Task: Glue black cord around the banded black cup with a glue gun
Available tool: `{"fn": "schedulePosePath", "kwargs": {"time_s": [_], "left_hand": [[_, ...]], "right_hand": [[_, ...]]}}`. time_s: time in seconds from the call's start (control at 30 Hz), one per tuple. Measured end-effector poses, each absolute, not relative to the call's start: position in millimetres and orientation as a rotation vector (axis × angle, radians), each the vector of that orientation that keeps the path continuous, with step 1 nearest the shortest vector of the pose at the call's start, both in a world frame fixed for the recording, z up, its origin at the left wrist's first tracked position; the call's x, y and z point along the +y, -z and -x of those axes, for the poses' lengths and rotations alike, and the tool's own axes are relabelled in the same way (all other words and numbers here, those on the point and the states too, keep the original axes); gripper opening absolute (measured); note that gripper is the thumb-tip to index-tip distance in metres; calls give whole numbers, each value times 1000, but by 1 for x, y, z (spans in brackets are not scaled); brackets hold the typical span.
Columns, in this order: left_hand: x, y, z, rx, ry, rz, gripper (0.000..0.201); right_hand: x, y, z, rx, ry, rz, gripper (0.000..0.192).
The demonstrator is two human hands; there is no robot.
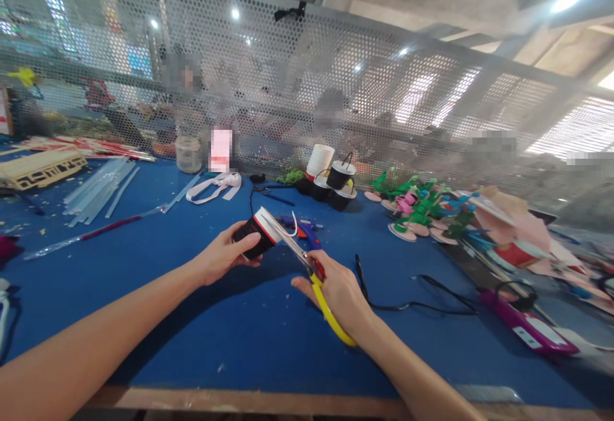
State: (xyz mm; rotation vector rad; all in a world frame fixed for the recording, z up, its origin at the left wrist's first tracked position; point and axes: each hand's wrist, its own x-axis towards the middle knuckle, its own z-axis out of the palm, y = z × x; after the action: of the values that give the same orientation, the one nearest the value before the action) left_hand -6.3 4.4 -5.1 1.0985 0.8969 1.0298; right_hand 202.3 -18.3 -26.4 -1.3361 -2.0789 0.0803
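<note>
My left hand [235, 248] is closed around a tilted paper cup [254, 234], dark on its lower side with a red line and a white upper band. In my right hand [336, 286] is a pair of scissors [330, 315] with yellow handles. Their blades reach to the cup's white rim, where a thin white strip [294, 224] curls away from it. Just behind the blades, on the table, lies a blue glue gun [311, 237], partly hidden by the scissors and my right hand.
Behind stand stacked white cups [320, 162] and small black buckets [339, 178]. Green and pink craft pieces [422, 206] crowd the right, near a purple power strip [532, 328] with a black cord [407, 306]. Clear glue sticks [98, 190], a jar [188, 154] and white ribbon [215, 187] lie left.
</note>
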Motion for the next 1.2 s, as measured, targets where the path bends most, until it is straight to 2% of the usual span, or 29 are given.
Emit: {"fn": "schedulePosePath", "kwargs": {"time_s": [0.33, 0.5, 0.63, 0.93, 1.2], "left_hand": [[8, 9, 8, 856, -1110, -1081, 45], [9, 4, 10, 816, -937, -911, 42], [7, 3, 9, 846, -958, -957, 36], [2, 4, 4, 905, -1012, -1060, 47], [5, 9, 6, 889, -1051, -1095, 48]], "right_hand": [[-21, 22, -200, -2068, -37, 1381, 31], [-20, 20, -202, -2085, -28, 1375, 31], [-17, 26, -205, -2117, -24, 1367, 36], [-18, 29, -203, -2080, -137, 1359, 34], [-19, 26, -202, -2086, -69, 1368, 32]]}}
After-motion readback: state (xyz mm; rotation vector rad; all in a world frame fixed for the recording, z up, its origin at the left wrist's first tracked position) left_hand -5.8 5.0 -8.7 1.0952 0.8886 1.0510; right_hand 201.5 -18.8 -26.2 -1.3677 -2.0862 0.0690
